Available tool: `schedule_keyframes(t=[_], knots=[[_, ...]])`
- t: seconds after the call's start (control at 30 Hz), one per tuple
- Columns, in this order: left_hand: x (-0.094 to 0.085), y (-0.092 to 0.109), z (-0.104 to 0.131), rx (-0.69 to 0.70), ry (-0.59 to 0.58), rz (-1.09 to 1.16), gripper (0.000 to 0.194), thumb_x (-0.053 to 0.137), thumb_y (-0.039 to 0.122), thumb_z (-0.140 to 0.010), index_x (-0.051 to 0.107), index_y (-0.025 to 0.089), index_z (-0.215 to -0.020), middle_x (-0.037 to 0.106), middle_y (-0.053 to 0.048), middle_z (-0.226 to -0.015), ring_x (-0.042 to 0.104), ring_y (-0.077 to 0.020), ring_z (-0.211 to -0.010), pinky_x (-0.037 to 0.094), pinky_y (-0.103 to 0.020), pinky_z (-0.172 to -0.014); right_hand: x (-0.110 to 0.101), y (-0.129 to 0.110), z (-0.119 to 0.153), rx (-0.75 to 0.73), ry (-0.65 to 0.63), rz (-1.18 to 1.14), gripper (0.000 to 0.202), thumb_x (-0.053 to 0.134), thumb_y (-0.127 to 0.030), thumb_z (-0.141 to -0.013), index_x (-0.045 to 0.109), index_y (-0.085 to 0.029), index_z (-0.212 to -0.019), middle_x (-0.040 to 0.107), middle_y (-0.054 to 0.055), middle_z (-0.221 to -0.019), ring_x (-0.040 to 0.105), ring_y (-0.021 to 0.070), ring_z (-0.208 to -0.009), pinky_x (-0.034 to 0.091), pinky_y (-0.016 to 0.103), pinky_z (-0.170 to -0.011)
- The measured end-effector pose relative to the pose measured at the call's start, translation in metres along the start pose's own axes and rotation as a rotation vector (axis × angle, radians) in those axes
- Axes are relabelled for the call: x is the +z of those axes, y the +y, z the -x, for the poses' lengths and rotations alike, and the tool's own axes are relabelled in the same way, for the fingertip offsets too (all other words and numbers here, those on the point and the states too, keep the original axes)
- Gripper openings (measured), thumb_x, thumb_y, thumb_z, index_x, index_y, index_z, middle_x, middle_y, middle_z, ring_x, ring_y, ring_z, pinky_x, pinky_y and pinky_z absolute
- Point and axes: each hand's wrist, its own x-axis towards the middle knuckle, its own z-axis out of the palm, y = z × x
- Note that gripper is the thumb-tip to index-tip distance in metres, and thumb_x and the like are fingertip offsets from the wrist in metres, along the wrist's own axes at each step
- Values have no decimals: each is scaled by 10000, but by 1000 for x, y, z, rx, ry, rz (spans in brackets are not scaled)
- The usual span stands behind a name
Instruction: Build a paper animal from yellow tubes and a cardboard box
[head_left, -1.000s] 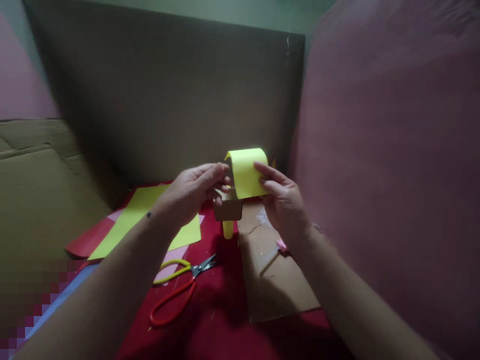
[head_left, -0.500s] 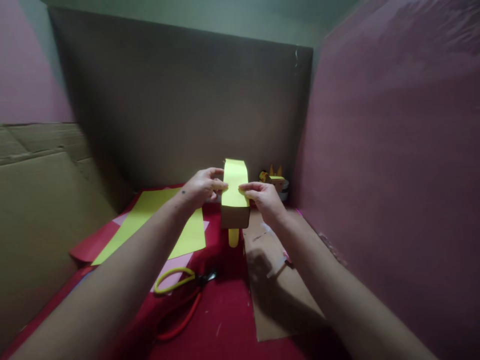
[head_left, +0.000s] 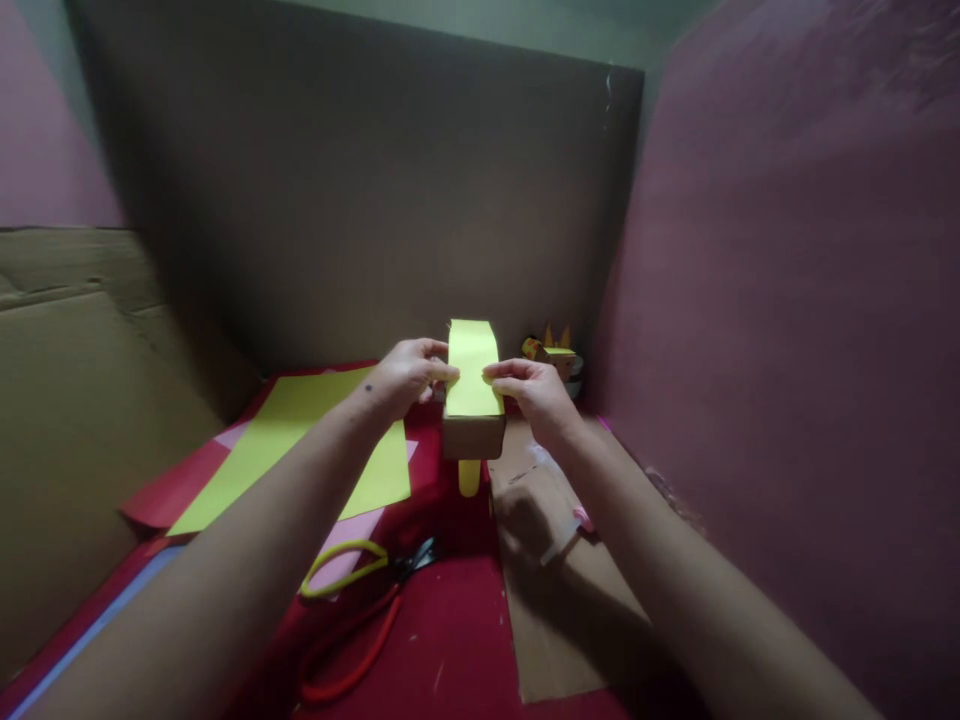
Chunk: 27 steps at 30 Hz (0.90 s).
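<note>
My left hand [head_left: 409,372] and right hand [head_left: 538,392] pinch the yellow strip [head_left: 472,372] at nine and three o'clock, its length twelve-to-six.

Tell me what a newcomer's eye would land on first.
Probably the bright yellow paper strip at the centre, over a small cardboard box, with the left grip at one edge and the right grip at the other. Next, the yellow-and-red-handled scissors nearer the viewer, on the red surface.

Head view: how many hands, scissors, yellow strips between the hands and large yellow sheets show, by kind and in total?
Left hand and right hand: 2
Scissors: 1
Yellow strip: 1
Large yellow sheet: 1
Total: 5
</note>
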Motion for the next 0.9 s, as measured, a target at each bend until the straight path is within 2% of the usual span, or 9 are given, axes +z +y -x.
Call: schedule_keyframes(t=[0.13,0.27,0.3,0.37,0.47,0.6,0.67,0.77,0.9], knots=[[0,19,10,98,-8,58,122,665,150,-674,677,122,-792,615,1,-583,511,-80,-456,391,-208,-451,-6,-10,7,-194,48,196,280,592,-170,-643,698,-171,-903,654,34,-792,605,171,-708,502,352,-694],[-6,53,27,140,-142,-44,166,635,158,-708,716,148,-853,674,-7,-655,608,-120,-585,473,-234,-582,-10,-44,38,-815,363,846,436,521,-163,-770,620,-196,-1194,573,117,-1140,519,267,-1112,431,453,-947],[-6,61,31,142,-227,-112,173,633,163,-715,725,152,-862,681,-9,-669,612,-124,-599,470,-233,-587,-9,-55,47,-933,315,980,474,540,-174,-775,589,-204,-1245,539,118,-1229,454,283,-1208,361,479,-1023],[-5,76,39,188,-407,-253,160,645,164,-709,738,152,-839,687,-10,-695,616,-131,-643,464,-231,-615,-7,-78,62,-1030,66,1137,579,619,-199,-751,524,-227,-1321,521,96,-1307,364,307,-1305,249,523,-1089],[2,92,49,263,-565,-330,137,672,121,-675,740,151,-790,687,-6,-732,618,-138,-715,462,-238,-681,-7,-101,70,-862,-238,1156,766,746,-202,-655,469,-225,-1368,639,77,-1138,495,322,-1181,295,562,-1038],[8,95,56,161,-540,-199,98,681,101,-680,722,150,-755,654,-2,-674,601,-131,-607,442,-228,-570,-17,-101,58,-302,-411,761,563,740,-143,-638,643,-222,-1187,695,20,-785,633,215,-706,504,388,-687],[3,89,54,150,-425,-42,83,652,136,-745,709,146,-805,645,-19,-684,595,-126,-572,441,-230,-535,-23,-94,52,-56,-369,458,547,716,-116,-636,657,-222,-1169,690,9,-702,621,186,-586,492,329,-564],[-11,72,46,198,-211,192,136,574,233,-850,668,141,-883,622,-39,-693,607,-133,-569,480,-267,-543,-28,-83,46,56,-190,75,597,682,-45,-604,658,-241,-1168,715,11,-726,653,180,-601,517,315,-572],[-26,44,39,157,-108,78,176,614,280,-828,639,132,-919,655,-66,-763,629,-147,-661,479,-259,-570,-26,-75,49,167,-26,-38,283,635,-25,-608,745,-119,-850,734,93,-723,668,185,-619,544,321,-613]])
